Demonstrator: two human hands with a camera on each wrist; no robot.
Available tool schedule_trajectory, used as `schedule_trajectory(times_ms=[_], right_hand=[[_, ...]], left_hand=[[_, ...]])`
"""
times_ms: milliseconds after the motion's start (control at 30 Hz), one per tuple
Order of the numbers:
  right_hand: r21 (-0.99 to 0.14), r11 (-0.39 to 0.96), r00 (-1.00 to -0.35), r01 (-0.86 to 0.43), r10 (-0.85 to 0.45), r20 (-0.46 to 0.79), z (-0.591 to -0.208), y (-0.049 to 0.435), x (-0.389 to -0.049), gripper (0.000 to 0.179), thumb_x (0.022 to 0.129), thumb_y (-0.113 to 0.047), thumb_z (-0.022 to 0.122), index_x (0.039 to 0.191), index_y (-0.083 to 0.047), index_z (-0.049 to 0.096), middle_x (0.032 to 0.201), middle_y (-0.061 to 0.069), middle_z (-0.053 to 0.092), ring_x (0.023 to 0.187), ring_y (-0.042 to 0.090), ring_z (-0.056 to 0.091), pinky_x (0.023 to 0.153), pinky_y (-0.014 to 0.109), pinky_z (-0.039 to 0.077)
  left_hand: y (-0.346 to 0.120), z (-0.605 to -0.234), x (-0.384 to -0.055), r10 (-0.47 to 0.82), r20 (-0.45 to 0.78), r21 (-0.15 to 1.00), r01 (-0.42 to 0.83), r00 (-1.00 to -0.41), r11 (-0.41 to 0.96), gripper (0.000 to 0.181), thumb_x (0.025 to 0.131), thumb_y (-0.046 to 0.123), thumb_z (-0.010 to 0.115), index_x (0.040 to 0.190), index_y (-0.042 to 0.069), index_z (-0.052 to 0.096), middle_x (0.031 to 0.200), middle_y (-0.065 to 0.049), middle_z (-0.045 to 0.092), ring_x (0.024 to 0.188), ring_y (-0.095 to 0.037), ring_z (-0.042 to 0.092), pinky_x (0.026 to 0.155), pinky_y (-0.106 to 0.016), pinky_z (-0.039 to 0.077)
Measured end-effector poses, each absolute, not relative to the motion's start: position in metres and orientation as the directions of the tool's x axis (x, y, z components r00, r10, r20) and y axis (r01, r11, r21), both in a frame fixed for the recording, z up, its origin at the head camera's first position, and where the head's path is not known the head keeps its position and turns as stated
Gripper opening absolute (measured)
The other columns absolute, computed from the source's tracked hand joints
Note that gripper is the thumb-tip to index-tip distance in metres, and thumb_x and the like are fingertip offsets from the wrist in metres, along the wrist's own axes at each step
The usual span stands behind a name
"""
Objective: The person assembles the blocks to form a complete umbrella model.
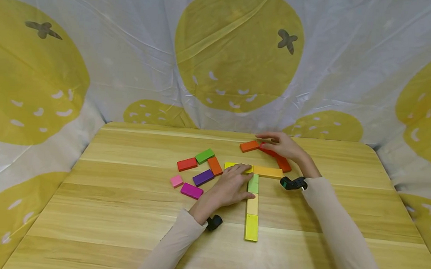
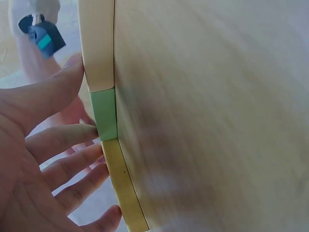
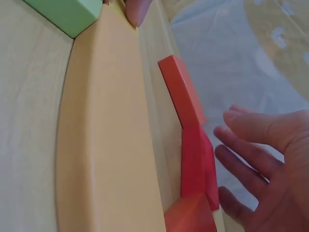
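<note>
Flat wooden blocks form a T on the table. Its crossbar joins a yellow block (image 1: 229, 165) and a light orange block (image 1: 268, 172). Below run a light green block (image 1: 253, 184), a tan block (image 1: 252, 204) and another yellow block (image 1: 252, 228). My left hand (image 1: 228, 187) lies spread, with fingertips on the upper yellow block and the thumb at the tan one. Behind the crossbar, an orange block (image 1: 249, 146), a red block (image 3: 193, 162) and an orange-red block (image 1: 283, 163) make a bent row. Beside it my right hand (image 1: 285, 147) has loose fingers, holding nothing.
Left of the T lie loose blocks: red (image 1: 187, 164), green (image 1: 204, 156), orange (image 1: 215, 166), purple (image 1: 203, 177), magenta (image 1: 191, 190) and pink (image 1: 176, 181). A fruit-print curtain (image 1: 138, 62) hangs behind the wooden table (image 1: 119, 227).
</note>
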State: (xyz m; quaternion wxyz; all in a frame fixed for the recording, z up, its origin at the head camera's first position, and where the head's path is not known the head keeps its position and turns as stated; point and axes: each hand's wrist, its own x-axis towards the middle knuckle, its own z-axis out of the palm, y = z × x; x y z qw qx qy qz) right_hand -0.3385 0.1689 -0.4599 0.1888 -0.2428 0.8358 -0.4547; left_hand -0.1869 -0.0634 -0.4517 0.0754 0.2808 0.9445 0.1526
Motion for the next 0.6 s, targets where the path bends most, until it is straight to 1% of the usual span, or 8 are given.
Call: schedule_trajectory(times_ms=[100, 200, 300, 333, 433, 500, 600], right_hand=[[-0.853, 0.477, -0.825, -0.212, -0.555, -0.105, -0.46, 0.18, -0.331, 0.047, 0.107, -0.022, 0.059, 0.15, -0.006, 0.054, 0.161, 0.02, 0.043, 0.149, 0.044, 0.041, 0.117, 0.06, 0.041], [-0.866, 0.458, -0.832, -0.202, -0.547, -0.095, -0.459, 0.192, -0.321, 0.047, 0.108, -0.023, 0.056, 0.152, -0.006, 0.051, 0.164, 0.02, 0.039, 0.15, 0.044, 0.04, 0.115, 0.059, 0.043], [-0.874, 0.451, -0.848, -0.18, -0.522, -0.094, -0.461, 0.204, -0.31, 0.047, 0.109, -0.024, 0.053, 0.153, -0.006, 0.05, 0.164, 0.018, 0.04, 0.149, 0.041, 0.041, 0.117, 0.058, 0.041], [-0.875, 0.454, -0.855, -0.168, -0.508, -0.1, -0.462, 0.207, -0.305, 0.047, 0.109, -0.025, 0.053, 0.153, -0.007, 0.05, 0.163, 0.017, 0.042, 0.148, 0.04, 0.044, 0.117, 0.058, 0.041], [-0.87, 0.475, -0.876, -0.133, -0.466, -0.121, -0.466, 0.217, -0.292, 0.049, 0.11, -0.029, 0.053, 0.154, -0.011, 0.049, 0.161, 0.015, 0.045, 0.148, 0.038, 0.044, 0.119, 0.059, 0.038], [-0.872, 0.476, -0.886, -0.116, -0.446, -0.126, -0.468, 0.22, -0.282, 0.05, 0.109, -0.032, 0.053, 0.155, -0.013, 0.048, 0.162, 0.014, 0.044, 0.149, 0.039, 0.041, 0.119, 0.061, 0.036], [-0.882, 0.459, -0.89, -0.106, -0.439, -0.121, -0.471, 0.224, -0.269, 0.052, 0.109, -0.032, 0.054, 0.157, -0.013, 0.046, 0.166, 0.015, 0.037, 0.153, 0.041, 0.033, 0.121, 0.064, 0.03]], left_hand=[[-0.063, -0.452, -0.187, 0.554, -0.056, 0.338, 0.506, -0.831, 0.794, 0.066, 0.095, 0.047, 0.073, 0.147, 0.008, 0.058, 0.162, -0.009, 0.045, 0.152, -0.029, 0.04, 0.123, -0.053, 0.036], [-0.063, -0.452, -0.187, 0.554, -0.056, 0.347, 0.504, -0.831, 0.791, 0.066, 0.095, 0.046, 0.073, 0.147, 0.008, 0.058, 0.162, -0.009, 0.045, 0.152, -0.029, 0.039, 0.123, -0.053, 0.036], [-0.063, -0.453, -0.187, 0.553, -0.055, 0.354, 0.502, -0.831, 0.789, 0.066, 0.095, 0.045, 0.073, 0.147, 0.007, 0.058, 0.162, -0.009, 0.044, 0.152, -0.029, 0.039, 0.123, -0.053, 0.035], [-0.063, -0.453, -0.187, 0.553, -0.056, 0.355, 0.501, -0.832, 0.789, 0.066, 0.095, 0.045, 0.073, 0.147, 0.007, 0.058, 0.162, -0.009, 0.044, 0.152, -0.029, 0.039, 0.123, -0.053, 0.035], [-0.063, -0.453, -0.188, 0.551, -0.054, 0.353, 0.5, -0.833, 0.791, 0.066, 0.095, 0.045, 0.074, 0.147, 0.007, 0.058, 0.162, -0.009, 0.045, 0.152, -0.029, 0.039, 0.123, -0.053, 0.036], [-0.063, -0.453, -0.188, 0.55, -0.051, 0.354, 0.5, -0.833, 0.79, 0.066, 0.094, 0.044, 0.074, 0.147, 0.007, 0.059, 0.162, -0.009, 0.045, 0.152, -0.029, 0.039, 0.123, -0.053, 0.036], [-0.063, -0.453, -0.188, 0.553, -0.041, 0.348, 0.507, -0.832, 0.789, 0.066, 0.094, 0.044, 0.075, 0.146, 0.006, 0.059, 0.161, -0.01, 0.046, 0.151, -0.029, 0.04, 0.122, -0.053, 0.037]])
